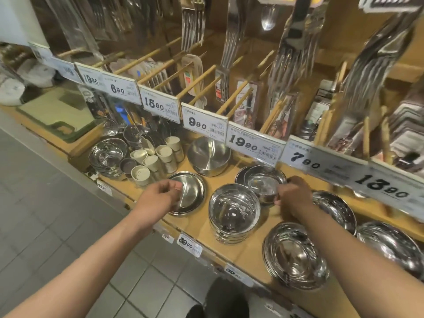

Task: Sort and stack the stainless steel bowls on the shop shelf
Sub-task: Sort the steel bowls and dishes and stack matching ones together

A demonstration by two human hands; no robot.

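Note:
On the wooden shop shelf (pixel 199 222) stands a stack of deep steel bowls (pixel 232 211) near the front edge. Behind it to the right sits a smaller steel bowl (pixel 263 185); my right hand (pixel 292 198) grips its right rim with curled fingers. My left hand (pixel 158 196) hovers over the near edge of a flat divided steel plate (pixel 190 191), fingers curled, and I cannot tell whether it touches the plate. A wide shallow bowl stack (pixel 296 255) sits front right. A steel pot (pixel 207 154) stands further back.
More shallow steel dishes (pixel 390 244) lie at the far right. Cream-lidded shakers (pixel 151 161) and a bowl stack (pixel 107 157) crowd the left. A rail of price tags (pixel 252 141) overhangs the shelf, with hanging forks (pixel 291 56) above. Grey tiled floor (pixel 46 214) lies below.

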